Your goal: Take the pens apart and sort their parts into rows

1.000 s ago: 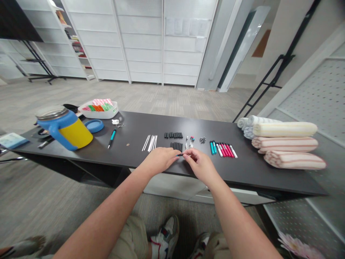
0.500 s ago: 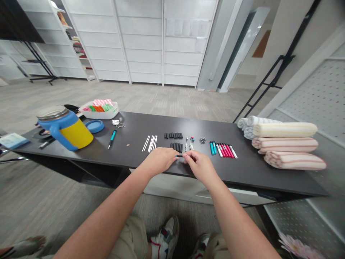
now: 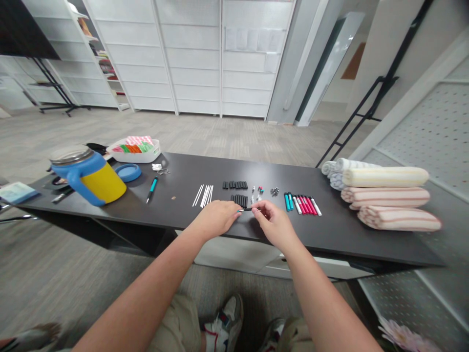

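Just above the front part of the dark table, a thin, partly assembled pen (image 3: 246, 209) spans the gap between my hands. The fingers of my left hand (image 3: 219, 215) are closed on its left end, where a bit of teal shows. My right hand (image 3: 271, 219) pinches the dark right end between thumb and fingers. Right behind the hands lie short black tubes (image 3: 239, 200) in a row, with black pieces (image 3: 235, 185) in a farther row. Small clear and coloured tips (image 3: 260, 191) and tiny metal pieces (image 3: 274, 191) lie beside them. Several white refill sticks (image 3: 207, 195) lie left.
Teal, white and pink barrels (image 3: 302, 203) lie right of the hands; rolled towels (image 3: 392, 195) are stacked at the right end. Leftward are a teal-and-black pen (image 3: 152, 189), a blue-yellow jug (image 3: 106, 181), a blue lid (image 3: 128, 172) and a white basket (image 3: 141, 156).
The right hand has shifted slightly and its fingers have changed position on the pen. A lighter stretch now shows along the pen between the hands. The left hand stays nearly in place.
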`<action>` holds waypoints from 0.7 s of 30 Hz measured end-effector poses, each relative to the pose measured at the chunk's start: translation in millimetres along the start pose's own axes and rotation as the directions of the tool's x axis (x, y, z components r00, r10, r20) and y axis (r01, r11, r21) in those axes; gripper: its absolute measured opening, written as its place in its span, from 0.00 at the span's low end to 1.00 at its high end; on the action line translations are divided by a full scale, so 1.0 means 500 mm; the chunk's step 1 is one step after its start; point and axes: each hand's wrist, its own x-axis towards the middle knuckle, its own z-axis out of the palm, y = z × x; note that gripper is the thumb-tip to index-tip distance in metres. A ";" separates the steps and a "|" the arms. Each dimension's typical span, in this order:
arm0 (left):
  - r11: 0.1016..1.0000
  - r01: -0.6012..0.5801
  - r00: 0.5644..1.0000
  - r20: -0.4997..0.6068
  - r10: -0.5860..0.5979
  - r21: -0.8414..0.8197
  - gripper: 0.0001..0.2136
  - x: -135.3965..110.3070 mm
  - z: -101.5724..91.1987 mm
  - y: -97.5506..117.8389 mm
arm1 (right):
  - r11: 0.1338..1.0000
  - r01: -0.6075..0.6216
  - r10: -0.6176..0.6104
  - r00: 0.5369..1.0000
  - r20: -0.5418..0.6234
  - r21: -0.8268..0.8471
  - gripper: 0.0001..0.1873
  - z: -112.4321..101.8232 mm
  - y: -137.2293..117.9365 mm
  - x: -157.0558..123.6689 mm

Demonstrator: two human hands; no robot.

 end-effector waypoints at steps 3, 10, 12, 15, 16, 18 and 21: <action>1.000 0.002 1.000 -0.009 -0.002 0.000 0.13 -0.002 -0.004 0.003 | 0.997 -0.024 0.027 0.999 -0.032 0.076 0.15 -0.001 0.006 -0.001; 0.998 0.064 0.998 -0.011 -0.063 0.022 0.10 -0.005 -0.007 0.005 | 0.982 -0.010 0.021 0.998 -0.060 0.187 0.15 0.001 0.007 0.000; 0.997 0.080 0.997 -0.022 -0.080 0.021 0.09 -0.005 -0.008 0.004 | 0.970 -0.012 0.036 0.995 -0.097 0.244 0.15 -0.001 0.009 0.000; 0.994 0.105 0.993 -0.047 -0.106 -0.022 0.09 -0.006 -0.010 0.004 | 0.944 -0.014 0.067 0.986 -0.151 0.329 0.14 -0.003 0.017 0.003; 0.992 0.115 0.991 -0.056 -0.117 -0.044 0.09 -0.006 -0.011 0.004 | 0.937 -0.011 0.075 0.983 -0.169 0.350 0.14 -0.004 0.019 0.003; 0.984 0.138 0.986 -0.080 -0.147 -0.110 0.10 -0.007 -0.013 0.000 | 0.929 -0.002 0.082 0.976 -0.199 0.371 0.14 -0.004 0.021 0.004; 0.938 0.188 0.958 -0.155 -0.240 -0.292 0.12 -0.007 -0.016 -0.016 | 0.964 0.005 0.058 0.972 -0.227 0.264 0.12 -0.003 0.009 -0.002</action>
